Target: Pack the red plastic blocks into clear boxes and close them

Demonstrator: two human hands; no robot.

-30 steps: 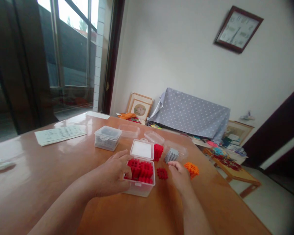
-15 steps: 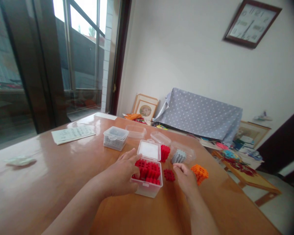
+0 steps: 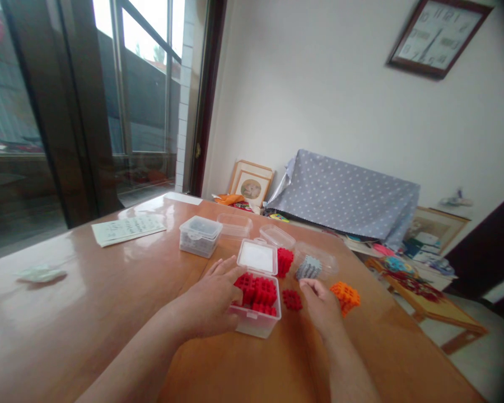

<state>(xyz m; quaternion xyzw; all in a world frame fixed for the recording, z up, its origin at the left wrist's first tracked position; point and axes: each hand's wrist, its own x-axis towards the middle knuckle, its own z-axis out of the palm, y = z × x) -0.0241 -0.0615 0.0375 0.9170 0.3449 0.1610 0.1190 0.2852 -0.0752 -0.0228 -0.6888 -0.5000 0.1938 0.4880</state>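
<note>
An open clear plastic box holds rows of red notched building pieces. My left hand grips its left side, the thumb low outside the wall and a finger curled over the rim by the pieces. To the right of the box, my right hand is closed in a pinch; whatever its fingertips hold is hidden. A single flat red piece lies between the box and that hand. Just beyond the right fingertips stands a grey stack, with an orange stack to the right.
Behind the box's raised lid stands a red stack. A closed plastic box and several clear lids or trays are farther back. Paper sheets and a crumpled pale wrapper lie on the left of the wooden table.
The view has shifted slightly, so everything sits a little farther right in the picture. Both hands keep nearly the same pose beside the box and the stacks.
</note>
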